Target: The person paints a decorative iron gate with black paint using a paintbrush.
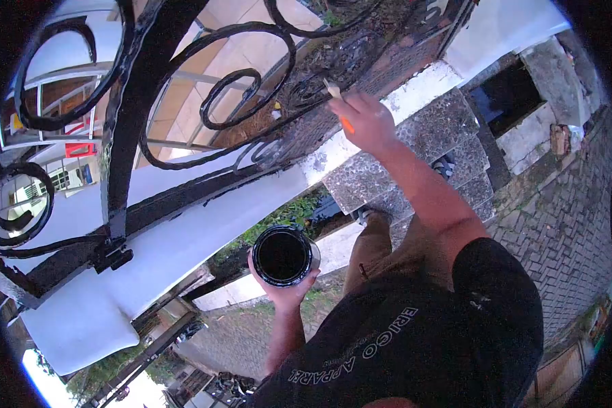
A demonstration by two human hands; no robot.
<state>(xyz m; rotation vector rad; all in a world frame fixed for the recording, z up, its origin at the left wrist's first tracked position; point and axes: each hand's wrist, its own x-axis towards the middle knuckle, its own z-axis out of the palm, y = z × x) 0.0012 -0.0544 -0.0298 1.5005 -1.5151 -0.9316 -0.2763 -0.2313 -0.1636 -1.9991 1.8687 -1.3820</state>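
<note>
My left hand (285,291) is wrapped round an open paint can (315,254), its mouth facing up and dark with black paint. In my right hand (367,122) I grip a paintbrush (347,125) with an orange handle, its pale bristle end pointing up and left. The brush is nearest to the black scrolled metal railing (251,28), whose curls fill the upper left. A glossy upright bar (119,115) of the railing joins a black bottom rail (177,200).
White sheeting (183,228) runs below the railing. My feet stand on rough stone slabs (421,136), beside a dark square opening (506,95). Brick paving (557,224) spreads to the right, and green plants (296,214) grow behind the can. A red object (80,144) shows beyond the railing.
</note>
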